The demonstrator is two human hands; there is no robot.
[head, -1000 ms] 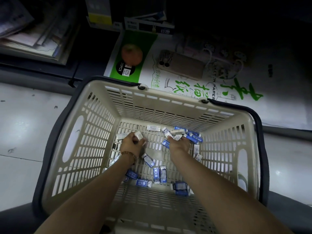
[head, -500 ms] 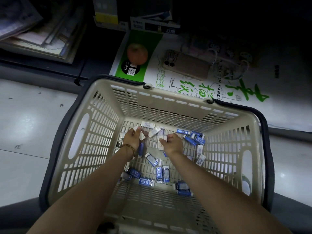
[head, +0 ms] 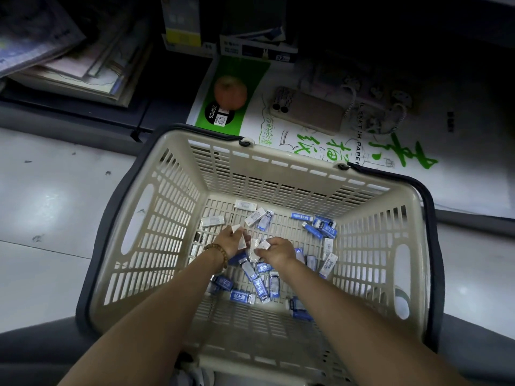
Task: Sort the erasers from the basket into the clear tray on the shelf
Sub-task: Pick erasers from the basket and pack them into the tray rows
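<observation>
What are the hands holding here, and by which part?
Left hand pinches small white erasers at one end, the other ends poking out. Right hand grips a few more; its fingers hide exactly where.

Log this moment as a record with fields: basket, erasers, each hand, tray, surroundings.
basket: beige, slotted, dark handles lying along the rim
erasers: many blue and white wrapped ones loose on the basket floor
left hand: down in the basket, fingers curled round white erasers; bead bracelet on the wrist
right hand: down in the basket, pinching white erasers
clear tray: not in view
beyond the basket: phone lying on a printed paper pack
</observation>
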